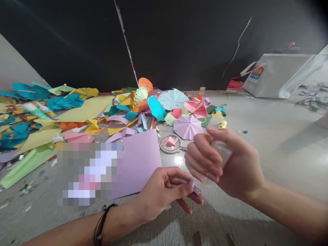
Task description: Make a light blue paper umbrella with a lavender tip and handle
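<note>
My left hand (166,191) pinches a small folded piece of purple paper (195,188) between thumb and fingers, low in the middle of the head view. Close above it, my right hand (217,157) is wrapped around a translucent whitish bottle (222,152), mostly hidden by the fingers and looking like a glue bottle. Its tip is too blurred to make out, so I cannot tell whether it touches the paper. A flat purple sheet (140,160) lies left of my hands. Beyond them are a pleated purple paper disc (189,127) and a round-framed magnifying glass (162,143).
Many coloured paper scraps (94,126) spread along the black wall (179,41). A green-and-white glue stick (36,111) lies at the left. A pixelated patch (89,174) hides part of the left foreground. At the back right stands a white bag (279,73).
</note>
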Demonstrator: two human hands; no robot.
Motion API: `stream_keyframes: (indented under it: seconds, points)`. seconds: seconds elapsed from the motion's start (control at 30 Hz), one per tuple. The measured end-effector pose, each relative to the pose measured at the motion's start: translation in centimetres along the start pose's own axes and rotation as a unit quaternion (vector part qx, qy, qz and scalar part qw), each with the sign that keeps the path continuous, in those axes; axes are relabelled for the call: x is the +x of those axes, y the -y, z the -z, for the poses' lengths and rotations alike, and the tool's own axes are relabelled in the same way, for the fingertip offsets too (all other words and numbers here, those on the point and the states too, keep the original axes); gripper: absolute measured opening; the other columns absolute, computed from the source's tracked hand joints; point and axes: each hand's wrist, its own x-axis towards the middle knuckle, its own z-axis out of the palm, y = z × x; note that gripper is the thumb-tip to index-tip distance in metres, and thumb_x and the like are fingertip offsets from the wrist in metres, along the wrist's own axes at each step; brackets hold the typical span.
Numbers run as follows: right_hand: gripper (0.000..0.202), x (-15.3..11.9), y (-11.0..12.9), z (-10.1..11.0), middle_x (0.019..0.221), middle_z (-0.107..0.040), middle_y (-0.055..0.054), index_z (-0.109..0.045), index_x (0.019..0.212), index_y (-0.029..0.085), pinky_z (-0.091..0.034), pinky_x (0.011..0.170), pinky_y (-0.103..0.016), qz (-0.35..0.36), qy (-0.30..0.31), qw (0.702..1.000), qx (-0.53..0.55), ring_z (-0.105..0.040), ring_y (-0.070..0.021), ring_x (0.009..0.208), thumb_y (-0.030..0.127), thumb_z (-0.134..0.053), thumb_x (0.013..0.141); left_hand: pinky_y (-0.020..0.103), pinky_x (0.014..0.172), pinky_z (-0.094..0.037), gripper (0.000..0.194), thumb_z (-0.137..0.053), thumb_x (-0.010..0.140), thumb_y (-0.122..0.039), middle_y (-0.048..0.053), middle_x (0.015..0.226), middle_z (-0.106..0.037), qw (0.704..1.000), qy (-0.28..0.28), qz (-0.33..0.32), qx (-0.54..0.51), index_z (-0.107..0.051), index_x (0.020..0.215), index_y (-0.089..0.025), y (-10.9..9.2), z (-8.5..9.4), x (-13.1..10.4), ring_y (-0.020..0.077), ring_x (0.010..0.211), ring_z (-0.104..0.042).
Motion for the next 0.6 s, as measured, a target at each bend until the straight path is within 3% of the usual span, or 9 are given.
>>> stream_keyframes:
  seconds: [0.17, 0.47, 0.6]
  points:
    - [0.048, 0.4, -1.5, 1.2, 0.044, -0.038, 0.003, -0.050, 0.053, 0.021, -0.035, 0.051, -0.027, -0.013, 0.008, 1.000, -0.009, -0.033, -0.0117, 0.042, 0.032, -0.040, 0.098, 0.022, 0.057, -0.063, 0.024, -0.084, 0.086, -0.028, 0.011, 0.089, -0.079, 1.000, 0.015, -0.005, -0.012, -0.070, 0.095, -0.010, -0.1, 0.1, 0.0, 0.0246, 0.083, -0.081]
    - [0.048, 0.6, -2.3, 1.4, 0.045, -0.040, 0.004, -0.051, 0.055, 0.021, -0.039, 0.053, -0.027, 0.003, 0.047, 0.999, -0.023, -0.035, -0.0118, 0.043, 0.033, -0.041, 0.101, 0.021, 0.055, -0.063, 0.024, -0.083, 0.086, -0.027, 0.012, 0.090, -0.079, 1.000, 0.025, -0.006, -0.009, -0.070, 0.095, -0.010, -0.3, 0.0, -0.2, 0.0252, 0.082, -0.081]
    - [0.048, 0.2, -1.5, 1.5, 0.048, -0.043, 0.003, -0.052, 0.058, 0.021, -0.038, 0.054, -0.028, 0.055, 0.029, 0.991, -0.117, -0.040, -0.0131, 0.047, 0.036, -0.043, 0.102, 0.020, 0.054, -0.062, 0.022, -0.082, 0.088, -0.027, 0.012, 0.089, -0.080, 0.999, 0.030, -0.009, -0.008, -0.070, 0.097, -0.009, -0.2, 0.0, -0.2, 0.0240, 0.082, -0.081]
